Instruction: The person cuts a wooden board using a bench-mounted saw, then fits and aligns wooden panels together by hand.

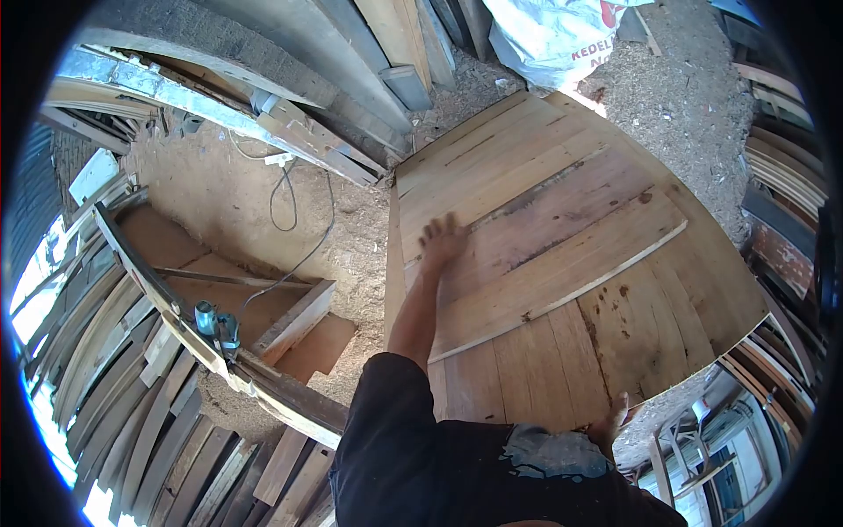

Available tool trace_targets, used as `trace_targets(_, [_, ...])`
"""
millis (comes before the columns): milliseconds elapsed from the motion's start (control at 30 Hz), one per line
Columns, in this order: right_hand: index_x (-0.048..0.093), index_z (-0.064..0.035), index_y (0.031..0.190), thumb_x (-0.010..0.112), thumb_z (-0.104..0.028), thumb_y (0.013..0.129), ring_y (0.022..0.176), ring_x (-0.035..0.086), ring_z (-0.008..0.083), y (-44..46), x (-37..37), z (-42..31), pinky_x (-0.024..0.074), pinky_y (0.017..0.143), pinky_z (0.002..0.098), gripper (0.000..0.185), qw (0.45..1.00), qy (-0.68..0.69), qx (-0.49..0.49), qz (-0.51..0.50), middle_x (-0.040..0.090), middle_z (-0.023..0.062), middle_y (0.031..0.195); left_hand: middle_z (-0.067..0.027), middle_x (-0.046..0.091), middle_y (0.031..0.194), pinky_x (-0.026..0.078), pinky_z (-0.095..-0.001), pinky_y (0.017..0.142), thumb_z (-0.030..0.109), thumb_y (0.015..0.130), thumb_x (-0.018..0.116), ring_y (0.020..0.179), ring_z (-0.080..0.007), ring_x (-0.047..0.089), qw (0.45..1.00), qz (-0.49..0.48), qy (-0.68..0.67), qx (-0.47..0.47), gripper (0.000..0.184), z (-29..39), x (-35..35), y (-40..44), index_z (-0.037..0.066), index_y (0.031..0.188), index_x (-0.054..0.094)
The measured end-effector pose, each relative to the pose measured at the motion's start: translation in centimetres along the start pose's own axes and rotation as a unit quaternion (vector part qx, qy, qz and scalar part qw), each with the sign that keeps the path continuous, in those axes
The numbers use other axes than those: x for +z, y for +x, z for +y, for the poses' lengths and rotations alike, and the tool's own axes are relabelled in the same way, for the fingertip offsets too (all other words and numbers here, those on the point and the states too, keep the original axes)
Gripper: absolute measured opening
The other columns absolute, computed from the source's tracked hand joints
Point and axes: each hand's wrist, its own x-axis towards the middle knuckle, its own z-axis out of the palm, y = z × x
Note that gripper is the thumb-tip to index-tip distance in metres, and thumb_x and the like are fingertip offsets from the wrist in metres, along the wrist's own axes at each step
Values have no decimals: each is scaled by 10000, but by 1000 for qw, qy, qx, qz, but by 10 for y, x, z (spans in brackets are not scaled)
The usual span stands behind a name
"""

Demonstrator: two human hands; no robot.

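A large wooden panel [562,290] made of joined planks spreads out before me, with a narrower layer of planks [562,224] lying across its far part. My left hand [443,237] rests on these planks, palm down with its fingers spread. Close to my body, my right hand [608,423] is at the panel's near right edge. At least one of its fingers is stretched out, while the rest are partly hidden. I see nothing held in either hand.
To the left, a power tool [217,325] with a cord [303,255] sits on a wooden frame [290,413]. Stacked boards [114,386] line the lower left, with more lumber [781,202] at right. A white sack [558,39] stands beyond the panel. Sawdust covers the ground [360,237].
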Motion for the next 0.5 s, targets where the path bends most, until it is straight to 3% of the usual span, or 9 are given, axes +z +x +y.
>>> trace_targets(67, [243, 12, 1536, 559, -416, 997, 1203, 580, 334, 0, -3, 4, 517, 990, 474, 757, 986, -155, -48, 48, 453, 276, 1430, -281, 104, 1658, 64, -595, 1227, 672, 978, 330, 1528, -492, 83, 995, 1, -14, -98, 825, -41, -2, 5, 187, 1628, 178])
trace_targets(167, [244, 11, 1538, 561, -404, 1001, 1204, 577, 335, -4, 12, -12, 518, 992, 470, 749, 999, 17, -21, 43, 436, 272, 1447, -315, 173, 1631, 99, -566, 1235, 695, 945, 393, 1520, -483, 149, 982, 3, -77, -169, 925, -77, -13, 1, 111, 1624, 156])
trace_targets(267, [233, 9, 1547, 565, -401, 1001, 1217, 565, 328, -2, 4, -11, 518, 994, 469, 759, 1000, 27, -1, -8, 412, 277, 1463, -333, 261, 1594, 157, -524, 1237, 723, 902, 471, 1505, -469, 220, 979, -4, -141, -146, 1045, -91, -12, 7, 26, 1607, 144])
trace_targets(367, [242, 10, 1540, 555, -405, 1005, 1224, 559, 325, 1, 1, -4, 509, 1000, 476, 746, 999, 39, 14, -26, 411, 277, 1465, -361, 303, 1560, 296, -469, 1202, 789, 819, 555, 1471, -485, 293, 987, -6, -121, -103, 1176, -97, -14, 9, 18, 1604, 139])
trace_targets(500, [261, 38, 1520, 538, -419, 1013, 1271, 519, 328, -1, -2, -4, 461, 1048, 473, 737, 999, -29, 0, -21, 418, 281, 1461, -357, 283, 1571, 270, -484, 1212, 818, 732, 629, 1477, -484, 278, 988, -22, -120, -98, 1273, -93, -21, 7, 41, 1611, 135])
